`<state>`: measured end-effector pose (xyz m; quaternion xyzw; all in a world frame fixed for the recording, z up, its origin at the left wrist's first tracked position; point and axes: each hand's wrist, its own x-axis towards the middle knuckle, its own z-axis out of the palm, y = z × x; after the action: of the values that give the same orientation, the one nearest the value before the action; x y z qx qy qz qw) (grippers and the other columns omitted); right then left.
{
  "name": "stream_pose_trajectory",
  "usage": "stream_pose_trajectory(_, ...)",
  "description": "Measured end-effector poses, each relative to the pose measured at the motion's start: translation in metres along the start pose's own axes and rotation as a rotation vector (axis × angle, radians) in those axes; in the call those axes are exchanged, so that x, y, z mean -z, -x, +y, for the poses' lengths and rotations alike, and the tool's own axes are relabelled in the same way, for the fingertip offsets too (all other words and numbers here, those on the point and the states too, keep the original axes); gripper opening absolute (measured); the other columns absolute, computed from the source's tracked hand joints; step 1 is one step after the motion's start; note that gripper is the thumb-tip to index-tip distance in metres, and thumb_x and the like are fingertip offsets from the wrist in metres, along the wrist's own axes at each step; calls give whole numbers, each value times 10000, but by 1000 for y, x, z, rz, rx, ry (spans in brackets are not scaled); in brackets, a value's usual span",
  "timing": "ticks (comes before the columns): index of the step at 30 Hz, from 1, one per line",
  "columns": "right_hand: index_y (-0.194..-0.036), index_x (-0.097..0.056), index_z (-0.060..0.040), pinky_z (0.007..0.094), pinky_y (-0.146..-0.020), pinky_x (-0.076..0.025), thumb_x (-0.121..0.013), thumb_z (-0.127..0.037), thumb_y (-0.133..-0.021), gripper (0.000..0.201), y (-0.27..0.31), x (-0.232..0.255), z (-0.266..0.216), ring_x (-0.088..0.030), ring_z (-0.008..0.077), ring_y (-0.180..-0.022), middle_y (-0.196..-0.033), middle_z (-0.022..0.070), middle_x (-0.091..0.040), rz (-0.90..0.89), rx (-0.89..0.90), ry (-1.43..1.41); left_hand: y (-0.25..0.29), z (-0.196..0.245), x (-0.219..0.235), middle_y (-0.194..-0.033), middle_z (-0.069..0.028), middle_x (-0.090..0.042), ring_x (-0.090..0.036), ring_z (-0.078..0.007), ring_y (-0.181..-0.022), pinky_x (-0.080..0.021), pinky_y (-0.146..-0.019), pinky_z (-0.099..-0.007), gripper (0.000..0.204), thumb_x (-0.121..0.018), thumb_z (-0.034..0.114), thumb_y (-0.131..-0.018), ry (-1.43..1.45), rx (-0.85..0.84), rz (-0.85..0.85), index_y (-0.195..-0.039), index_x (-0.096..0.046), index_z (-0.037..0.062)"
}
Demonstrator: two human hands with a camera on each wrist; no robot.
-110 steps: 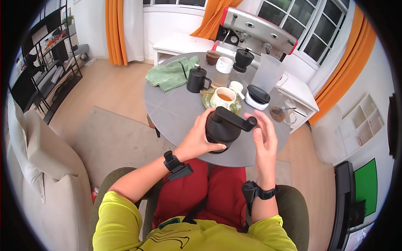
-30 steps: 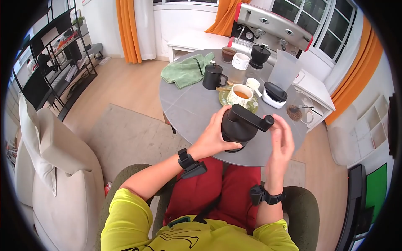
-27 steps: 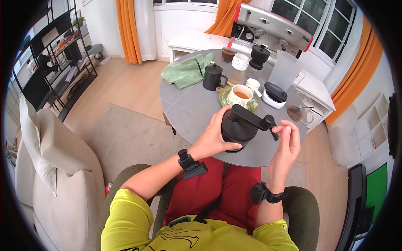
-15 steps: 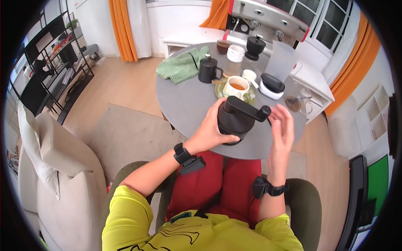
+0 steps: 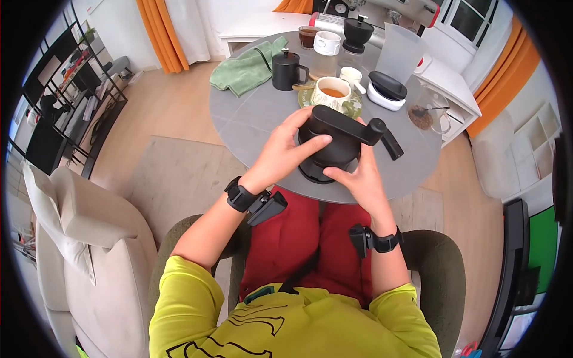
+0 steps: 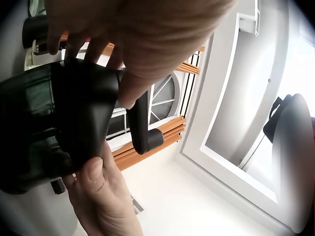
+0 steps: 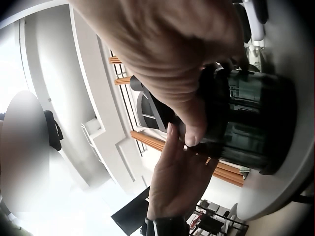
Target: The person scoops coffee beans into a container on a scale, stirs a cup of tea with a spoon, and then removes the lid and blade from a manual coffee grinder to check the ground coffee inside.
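A black hand-crank coffee grinder (image 5: 337, 146) stands at the near edge of the round grey table (image 5: 256, 128), between both hands. My left hand (image 5: 280, 149) grips the left of its upper part, thumb lying across the top. From the right, my right hand (image 5: 365, 182) holds the body, with its thumb at the front. The crank arm (image 5: 343, 125) reaches to the right, and its knob (image 5: 391, 141) hangs free of the fingers. The right wrist view shows the grinder's dark see-through lower body (image 7: 246, 118). Some fingers of both hands are hidden behind it.
Just behind stands a cup of tea (image 5: 332, 89) on a green saucer. A black lidded pot (image 5: 286, 70), green cloth (image 5: 239, 71), second grinder (image 5: 357, 37), clear plastic jug (image 5: 399, 56), black-and-white container (image 5: 387, 92) and glass jug with beans (image 5: 421, 117) surround it.
My right hand has left the crank knob and taken hold of the grinder's body. My left hand has shifted up, its thumb now on the top. The head view has tilted down.
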<state>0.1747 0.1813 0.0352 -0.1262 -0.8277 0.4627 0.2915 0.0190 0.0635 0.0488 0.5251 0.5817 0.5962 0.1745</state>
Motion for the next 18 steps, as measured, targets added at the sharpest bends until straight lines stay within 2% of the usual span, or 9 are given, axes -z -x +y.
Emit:
stream_pose_trajectory(4, -1491, -150, -67, 394, -1072, -378, -832, -71, -653, 1081, 1, 0, 0, -354, 270, -1345, -1448, 146, -336, 9, -8, 18, -1, 7, -1, -1178, -52, -603, -528, -137, -1110, -401, -979, -297, 407, -650, 127, -884, 110, 76, 49, -1262, -547, 17)
stream_pose_trajectory(9, -1490, -153, -66, 395, -1075, -371, -836, -73, -647, 1085, 0, -1, 3, -380, 278, -1328, -1442, 147, -344, 38, 22, 14, 0, 9, -5, -1157, -41, -613, -543, -120, -1081, -414, -956, -277, 373, -638, 105, -889, 188, 106, 82, -1244, -568, 18)
stream_pose_trajectory(11, -1490, -155, -64, 393, -1069, -374, -839, -77, -645, 1087, 1, -1, 3, -389, 281, -1321, -1436, 149, -353, 47, 22, 31, 1, 10, -8, -1119, -49, -635, -558, -127, -1044, -419, -938, -280, 400, -681, 144, -856, 261, 136, 125, -1216, -583, -1)
stream_pose_trajectory(13, -1452, -239, -41, 415, -1056, -359, -850, -151, -635, 1026, 1, -1, 0, -403, 331, -1295, -1388, 182, -402, 81, 27, 32, 1, 13, -8, -1119, -44, -633, -555, -120, -1048, -421, -934, -278, 398, -676, 147, -864, 285, 151, 136, -1220, -578, -3)
stream_pose_trajectory(18, -1476, -169, -40, 412, -1075, -344, -850, -151, -635, 1088, 1, -1, 1, -372, 327, -1325, -1418, 198, -372, 66, -30, -27, 0, 22, -4, -1143, -24, -622, -548, -98, -1036, -409, -932, -273, 335, -614, 122, -909, 378, 197, 167, -1228, -570, 29)
